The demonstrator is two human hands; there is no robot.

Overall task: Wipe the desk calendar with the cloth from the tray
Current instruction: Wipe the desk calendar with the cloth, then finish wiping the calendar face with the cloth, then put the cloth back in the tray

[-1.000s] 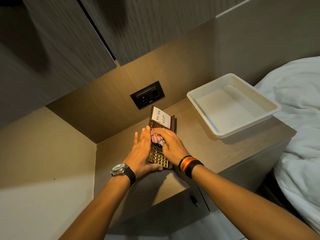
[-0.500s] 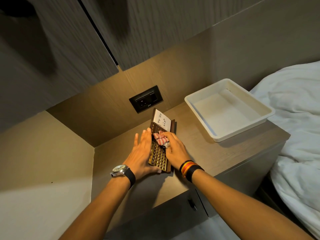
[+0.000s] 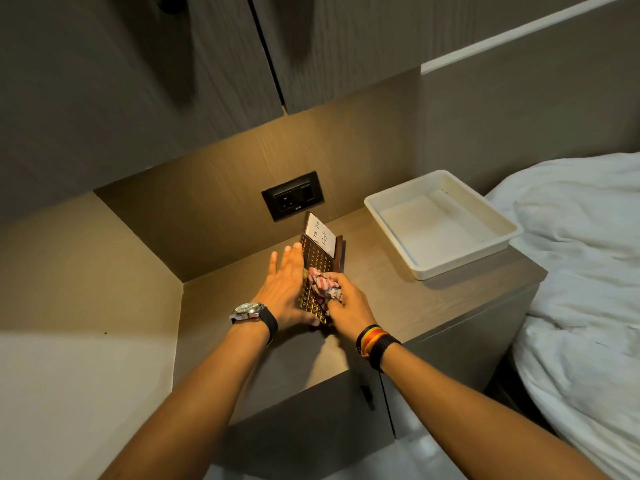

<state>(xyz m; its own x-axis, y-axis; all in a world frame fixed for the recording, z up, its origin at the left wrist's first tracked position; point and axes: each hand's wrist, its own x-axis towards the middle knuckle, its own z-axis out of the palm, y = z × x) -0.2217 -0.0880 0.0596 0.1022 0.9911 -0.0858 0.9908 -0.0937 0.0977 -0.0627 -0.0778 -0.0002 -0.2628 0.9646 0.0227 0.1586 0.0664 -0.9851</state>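
Note:
The dark brown desk calendar (image 3: 320, 258) lies on the wooden nightstand top (image 3: 398, 299), with a white "To Do List" note at its far end and a gold grid at its near end. My left hand (image 3: 284, 292) presses flat against its left edge, thumb under the near corner. My right hand (image 3: 346, 303) is closed on a crumpled red-and-white striped cloth (image 3: 323, 285) and holds it against the calendar's lower half. The white tray (image 3: 498, 220) stands empty at the back right.
A black wall socket (image 3: 293, 195) sits on the back panel just behind the calendar. Cabinet doors hang overhead. A bed with white bedding (image 3: 588, 289) borders the nightstand on the right. A wall encloses the left side.
My right hand has drawn the cloth down the calendar toward me, uncovering more of the dark date grid below the note. My left hand stays on the left edge.

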